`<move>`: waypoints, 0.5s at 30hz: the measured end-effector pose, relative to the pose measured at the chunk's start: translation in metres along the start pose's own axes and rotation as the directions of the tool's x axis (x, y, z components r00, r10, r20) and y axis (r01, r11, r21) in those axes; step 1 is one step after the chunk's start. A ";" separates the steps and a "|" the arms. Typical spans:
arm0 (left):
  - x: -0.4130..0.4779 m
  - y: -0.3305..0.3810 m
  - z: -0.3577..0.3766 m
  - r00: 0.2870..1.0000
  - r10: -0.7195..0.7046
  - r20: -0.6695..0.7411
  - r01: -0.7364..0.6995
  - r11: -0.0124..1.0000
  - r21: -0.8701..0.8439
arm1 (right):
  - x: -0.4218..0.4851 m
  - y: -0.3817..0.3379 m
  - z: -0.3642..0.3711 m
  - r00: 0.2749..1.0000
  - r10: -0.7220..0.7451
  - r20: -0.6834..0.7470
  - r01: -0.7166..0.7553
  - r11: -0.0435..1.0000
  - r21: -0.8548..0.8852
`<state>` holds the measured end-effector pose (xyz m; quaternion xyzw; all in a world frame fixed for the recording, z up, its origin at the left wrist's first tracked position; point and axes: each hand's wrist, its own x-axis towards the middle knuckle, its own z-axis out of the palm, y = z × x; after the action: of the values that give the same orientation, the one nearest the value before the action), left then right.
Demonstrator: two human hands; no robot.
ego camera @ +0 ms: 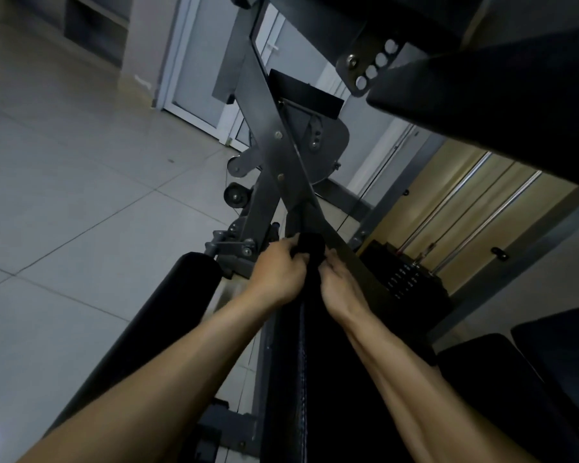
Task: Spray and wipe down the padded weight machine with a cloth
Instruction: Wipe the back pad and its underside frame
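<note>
The fingers of the left hand curl round one side of a dark bunched cloth. The right hand pinches the other side, though its fingertips are partly hidden behind the fabric. Both hands grip the cloth, and it sits between them, pressed to the far tip of the long black pad that runs back under both forearms.

Just beyond the fingers, the pad meets the grey metal frame, whose crossing bars rise away from the hands. A flat bar passes just beside the right hand's fingers. To the left of the left hand, close by, lies a black roller cushion. To the right of the right hand, a little further off, stands the weight stack. The tiled floor spreads well out on the left.

This looks like the wiping step, worked at the end of the pad. No spray bottle is in view, so whether the surface is wet cannot be told. The next move likely calls for drawing the cloth back along the pad toward the body with steady pressure, keeping the fingers clear of the flat bar.
</note>
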<state>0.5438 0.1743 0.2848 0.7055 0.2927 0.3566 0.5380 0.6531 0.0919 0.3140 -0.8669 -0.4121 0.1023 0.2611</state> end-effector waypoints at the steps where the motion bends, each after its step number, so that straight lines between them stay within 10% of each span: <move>1: 0.006 0.002 0.001 1.000 -0.009 -0.012 0.009 1.000 -0.026 | -0.001 -0.001 0.001 1.000 0.006 0.000 -0.006 1.000 0.003; 15: 0.119 -0.006 0.008 0.996 -0.065 -0.064 0.066 0.998 0.012 | 0.001 -0.003 0.000 0.999 0.037 0.014 -0.037 0.999 0.007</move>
<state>0.6182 0.2661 0.2997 0.6876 0.3349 0.3591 0.5348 0.6524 0.0942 0.3157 -0.8726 -0.3976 0.1146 0.2594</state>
